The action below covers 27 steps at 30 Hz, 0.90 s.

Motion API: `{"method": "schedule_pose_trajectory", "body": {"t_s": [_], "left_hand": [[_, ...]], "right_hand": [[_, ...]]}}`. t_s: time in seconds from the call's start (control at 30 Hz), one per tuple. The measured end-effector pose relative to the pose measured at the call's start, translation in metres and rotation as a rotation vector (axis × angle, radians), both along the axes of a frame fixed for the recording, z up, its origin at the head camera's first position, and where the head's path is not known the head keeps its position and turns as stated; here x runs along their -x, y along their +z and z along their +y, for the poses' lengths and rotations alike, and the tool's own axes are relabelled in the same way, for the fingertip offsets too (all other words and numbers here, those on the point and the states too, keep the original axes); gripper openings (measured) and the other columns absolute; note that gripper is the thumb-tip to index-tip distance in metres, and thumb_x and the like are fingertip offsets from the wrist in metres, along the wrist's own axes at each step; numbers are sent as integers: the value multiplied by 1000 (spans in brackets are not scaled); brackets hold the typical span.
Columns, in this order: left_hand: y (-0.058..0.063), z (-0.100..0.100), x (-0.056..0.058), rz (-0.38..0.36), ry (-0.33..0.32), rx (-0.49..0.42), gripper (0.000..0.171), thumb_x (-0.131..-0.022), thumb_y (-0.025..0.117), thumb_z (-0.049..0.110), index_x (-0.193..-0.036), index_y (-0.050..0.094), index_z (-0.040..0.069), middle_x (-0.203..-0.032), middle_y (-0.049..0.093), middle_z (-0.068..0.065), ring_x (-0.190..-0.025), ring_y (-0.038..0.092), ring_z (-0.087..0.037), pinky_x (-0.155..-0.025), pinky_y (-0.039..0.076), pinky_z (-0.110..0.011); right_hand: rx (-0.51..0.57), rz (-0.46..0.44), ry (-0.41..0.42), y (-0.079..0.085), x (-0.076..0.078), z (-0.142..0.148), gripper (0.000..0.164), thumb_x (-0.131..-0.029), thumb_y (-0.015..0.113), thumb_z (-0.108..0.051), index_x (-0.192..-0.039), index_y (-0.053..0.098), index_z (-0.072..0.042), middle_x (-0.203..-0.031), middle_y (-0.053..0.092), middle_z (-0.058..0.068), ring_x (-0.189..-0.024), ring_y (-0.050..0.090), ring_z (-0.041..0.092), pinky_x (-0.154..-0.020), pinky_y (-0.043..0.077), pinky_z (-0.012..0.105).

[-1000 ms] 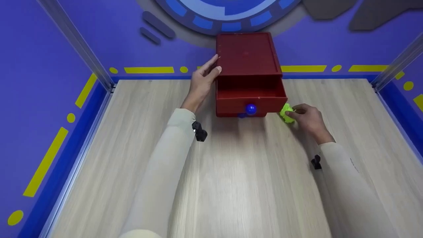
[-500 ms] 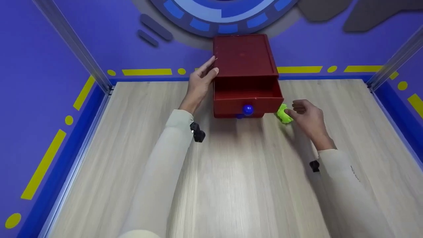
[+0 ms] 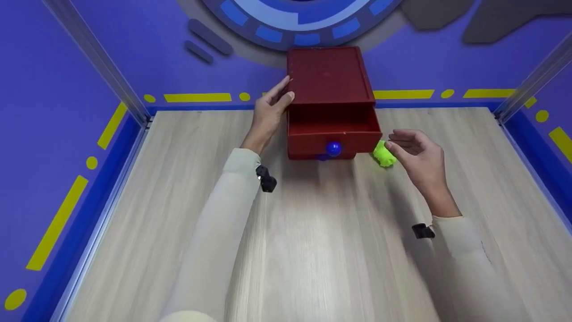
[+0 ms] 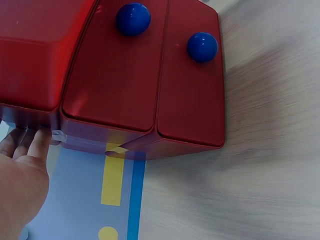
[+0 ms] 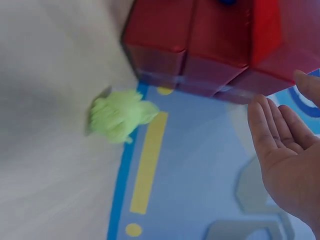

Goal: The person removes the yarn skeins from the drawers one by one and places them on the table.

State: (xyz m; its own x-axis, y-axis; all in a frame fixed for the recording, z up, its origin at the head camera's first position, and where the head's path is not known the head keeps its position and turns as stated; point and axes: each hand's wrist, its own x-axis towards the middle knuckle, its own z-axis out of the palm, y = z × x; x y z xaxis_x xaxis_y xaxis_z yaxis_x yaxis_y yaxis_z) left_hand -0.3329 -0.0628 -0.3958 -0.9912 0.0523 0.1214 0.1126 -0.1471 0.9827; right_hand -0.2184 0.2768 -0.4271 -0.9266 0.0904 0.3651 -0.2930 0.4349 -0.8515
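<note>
A red drawer unit (image 3: 328,74) stands against the back wall, its top drawer (image 3: 335,141) pulled out and bare inside as far as it shows. Blue ball knobs (image 4: 133,19) sit on the drawer fronts. My left hand (image 3: 267,117) rests on the unit's left side with fairly straight fingers, the thumb near the top front corner. To the right of the unit, a lime-green, lumpy soft-looking thing (image 3: 384,154) lies on the table; its kind is unclear. Just right of it my right hand (image 3: 420,156) hovers, fingers relaxed and holding nothing.
The wood-grain table (image 3: 308,250) is bounded by a blue printed back wall (image 3: 447,67) and side walls (image 3: 53,134) with metal frame posts. The pulled-out drawer juts forward between my hands.
My right hand has let go of the lime-green thing and drawn back to the right, its fingers spreading. The left hand keeps its place on the drawer unit.
</note>
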Motion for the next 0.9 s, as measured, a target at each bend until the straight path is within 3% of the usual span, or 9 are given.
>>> {"method": "schedule_pose_trajectory", "body": {"t_s": [0.33,0.6,0.9], "left_hand": [[0,-1,1,0,-5,19,50,-106,70,21,-155,59,20,-161,49,2,-142,46,-2,-108,44,-19],[-1,-1,2,10,-10,19,50,-106,70,22,-154,59,19,-161,49,1,-143,47,-3,-109,44,-20],[-1,-1,3,18,-9,-3,50,-105,71,19,-154,59,17,-159,52,1,-141,48,-3,-109,45,-20]], "right_hand": [[180,160,35,17,-18,-16,33,-94,80,1,-125,71,8,-118,75,16,-105,74,18,-96,55,24],[253,314,94,23,-26,-29,29,-92,77,11,-121,70,12,-115,73,25,-105,75,26,-95,57,29],[243,308,158,17,-33,-53,38,-90,77,15,-126,67,11,-119,72,23,-109,73,25,-95,57,29]]}}
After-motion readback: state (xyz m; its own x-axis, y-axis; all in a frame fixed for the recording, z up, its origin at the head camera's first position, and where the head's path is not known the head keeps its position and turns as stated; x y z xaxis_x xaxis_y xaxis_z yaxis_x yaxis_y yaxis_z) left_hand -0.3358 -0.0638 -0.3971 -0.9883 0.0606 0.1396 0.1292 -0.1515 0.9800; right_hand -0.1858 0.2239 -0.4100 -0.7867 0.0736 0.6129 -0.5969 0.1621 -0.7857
